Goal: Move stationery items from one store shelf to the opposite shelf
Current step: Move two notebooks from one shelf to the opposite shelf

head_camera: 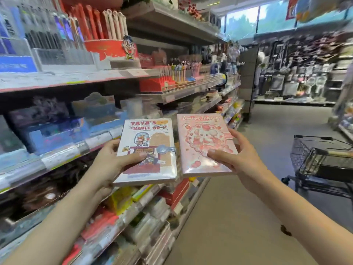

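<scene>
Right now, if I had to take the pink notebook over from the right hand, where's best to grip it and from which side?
Take the pink notebook by its free upper edge, coming from above. It is a flat, wrapped book held tilted face up; the right hand pinches its lower right corner, thumb on the cover, and the white notebook in the left hand crowds its left side.

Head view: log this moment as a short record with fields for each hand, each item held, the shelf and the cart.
left hand: left hand holds the white notebook, thumb on the cover
right hand: right hand holds the pink notebook, thumb on the cover
notebooks: side by side, covers facing the camera, in shiny wrap
shelf: stationery shelf on the left, behind the white notebook
cart: shopping cart in the aisle, to the right
placement: not yet done
</scene>
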A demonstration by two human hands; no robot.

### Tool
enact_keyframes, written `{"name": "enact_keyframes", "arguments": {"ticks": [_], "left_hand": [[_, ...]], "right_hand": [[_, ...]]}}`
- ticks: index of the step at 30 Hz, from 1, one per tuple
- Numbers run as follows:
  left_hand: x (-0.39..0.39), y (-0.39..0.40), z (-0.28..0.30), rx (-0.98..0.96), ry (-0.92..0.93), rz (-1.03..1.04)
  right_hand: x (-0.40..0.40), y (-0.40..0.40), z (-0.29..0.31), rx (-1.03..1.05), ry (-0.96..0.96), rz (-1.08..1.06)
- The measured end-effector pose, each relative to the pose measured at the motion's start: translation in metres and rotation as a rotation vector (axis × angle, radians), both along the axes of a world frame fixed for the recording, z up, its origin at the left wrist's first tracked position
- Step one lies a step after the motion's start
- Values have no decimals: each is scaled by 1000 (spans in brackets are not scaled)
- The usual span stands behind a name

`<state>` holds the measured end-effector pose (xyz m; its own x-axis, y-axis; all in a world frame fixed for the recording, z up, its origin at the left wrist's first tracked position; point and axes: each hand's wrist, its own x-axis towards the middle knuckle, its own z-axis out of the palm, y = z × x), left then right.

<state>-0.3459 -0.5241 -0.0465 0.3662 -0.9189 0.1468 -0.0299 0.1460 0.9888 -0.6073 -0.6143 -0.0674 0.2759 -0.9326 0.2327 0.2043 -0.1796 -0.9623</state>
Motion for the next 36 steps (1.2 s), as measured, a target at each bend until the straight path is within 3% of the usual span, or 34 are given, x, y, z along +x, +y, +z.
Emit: {"name": "enact_keyframes", "arguments": {"ticks": [10,25,36], "left_hand": [[-44,-159,-9,26,8,-68],[-45,-428,1,87,22,-249],[-98,-617,-13,114,22,-263]], "right_hand": [[-55,-129,-22,-8,26,-192],[-71,-368,-15,-17,19,-341],[-126,-547,-28,-16,61,-383]]}}
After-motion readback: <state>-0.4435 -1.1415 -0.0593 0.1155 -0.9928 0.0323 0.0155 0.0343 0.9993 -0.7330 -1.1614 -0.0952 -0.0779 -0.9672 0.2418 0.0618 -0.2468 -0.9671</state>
